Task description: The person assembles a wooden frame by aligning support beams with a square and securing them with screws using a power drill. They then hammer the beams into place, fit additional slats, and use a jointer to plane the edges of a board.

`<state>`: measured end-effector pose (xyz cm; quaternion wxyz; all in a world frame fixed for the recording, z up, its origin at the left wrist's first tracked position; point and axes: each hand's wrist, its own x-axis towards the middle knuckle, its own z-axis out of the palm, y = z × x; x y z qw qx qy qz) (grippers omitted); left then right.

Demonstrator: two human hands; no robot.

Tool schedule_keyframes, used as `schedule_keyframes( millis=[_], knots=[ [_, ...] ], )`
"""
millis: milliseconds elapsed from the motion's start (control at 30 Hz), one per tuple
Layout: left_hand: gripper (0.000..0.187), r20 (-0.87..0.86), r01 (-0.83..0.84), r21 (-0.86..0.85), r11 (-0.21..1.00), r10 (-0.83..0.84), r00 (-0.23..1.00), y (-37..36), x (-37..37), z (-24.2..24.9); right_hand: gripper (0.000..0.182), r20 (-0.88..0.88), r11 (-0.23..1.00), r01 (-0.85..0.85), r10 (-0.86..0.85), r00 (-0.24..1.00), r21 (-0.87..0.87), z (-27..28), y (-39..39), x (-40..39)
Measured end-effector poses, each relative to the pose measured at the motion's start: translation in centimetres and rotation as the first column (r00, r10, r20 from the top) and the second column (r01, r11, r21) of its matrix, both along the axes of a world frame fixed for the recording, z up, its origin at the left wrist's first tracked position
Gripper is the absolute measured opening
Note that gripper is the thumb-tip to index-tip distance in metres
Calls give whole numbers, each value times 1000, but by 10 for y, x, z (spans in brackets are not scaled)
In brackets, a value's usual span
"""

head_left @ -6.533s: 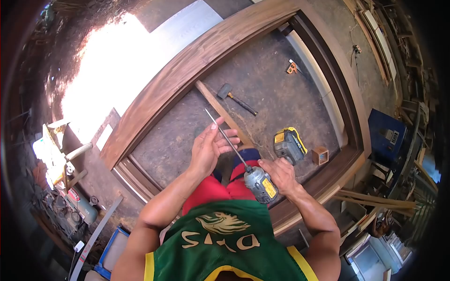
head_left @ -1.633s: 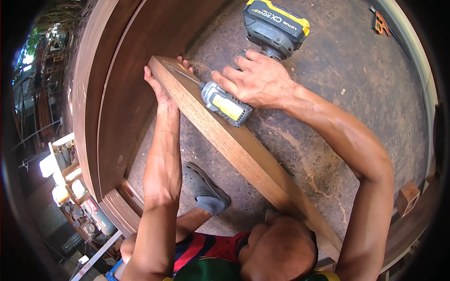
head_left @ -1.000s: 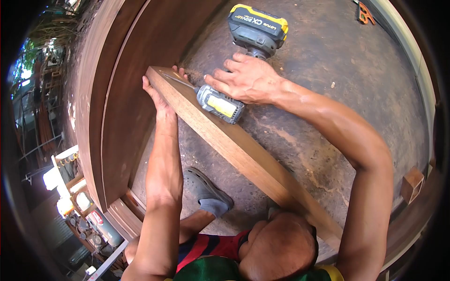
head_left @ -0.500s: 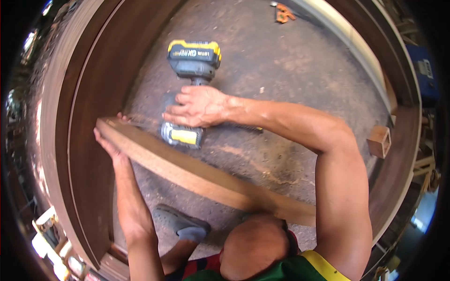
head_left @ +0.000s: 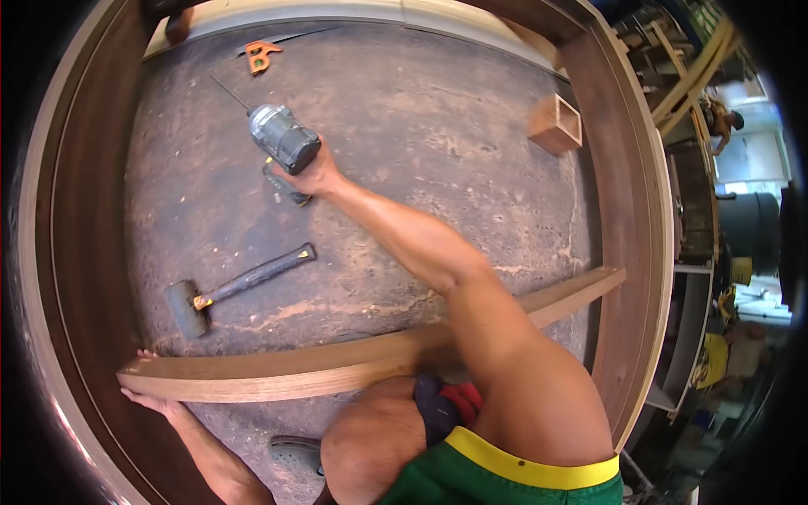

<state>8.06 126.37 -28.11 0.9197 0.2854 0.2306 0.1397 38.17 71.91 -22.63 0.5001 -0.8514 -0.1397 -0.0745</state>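
Observation:
My left hand [head_left: 158, 402] is wrapped round the left end of a wooden board [head_left: 269, 376], thumb and fingers on opposite faces. That end meets the left side of a large dark wooden frame [head_left: 84, 252]. The board runs across the frame to its right side, passing beneath my right forearm. My right hand [head_left: 313, 172] grips a cordless drill [head_left: 282, 137], held out over the floor with its long thin bit aimed toward the far left. A mallet [head_left: 252, 276] with a dark head lies on the floor between the drill and the board.
An orange-headed square [head_left: 259, 57] lies near the far side of the frame. Close to its right side stands a small hollow wooden block [head_left: 555, 126]. Beyond the frame on the right are stacked timber, a shelf [head_left: 688, 337] and another person [head_left: 722, 119].
My right hand has carried the drill away from the board's left end, and the bit now points away from it. The mallet has come into sight. My left hand stays on the board.

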Motion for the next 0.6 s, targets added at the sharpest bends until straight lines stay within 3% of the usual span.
schedule_keyframes(
  millis=[67,167,233,300,367,433,467,500,533,567,600],
  knots=[
    [98,-44,-20,-48,999,17,999,-4,3,10,44,-120,999,31,-26,992,44,2,-9,1],
    [97,-138,-85,43,995,91,986,-8,8,19,45,-16,983,-11,14,1000,181,-51,-10,7],
    [94,-177,-106,92,990,121,977,-9,10,20,49,-132,977,-72,100,986,202,-18,-21,-7],
    [86,-203,-180,148,972,208,957,-24,14,29,51,-138,977,-89,117,983,194,8,-41,-16],
    [81,-231,-172,206,963,218,948,-29,10,36,53,-71,984,-165,170,983,72,12,-64,-19],
    [77,-253,-178,267,947,247,935,-38,15,53,54,87,990,-76,87,992,-121,-2,-130,-19],
    [70,-328,-180,272,945,267,906,-45,19,63,57,164,982,49,-19,986,-183,-4,-176,-14],
    [62,-407,-176,275,945,280,869,-51,22,67,57,127,913,290,-264,956,-285,15,-223,-17],
    [62,-406,-177,272,946,280,870,-50,22,63,57,186,772,538,-506,843,-340,3,-282,-7],
    [61,-398,-138,292,946,252,882,-43,19,58,64,67,688,676,-687,724,-264,21,-333,-3],
    [59,-391,-98,314,944,223,893,-38,17,56,78,154,401,693,-792,591,-599,29,-386,1]
  ],
)
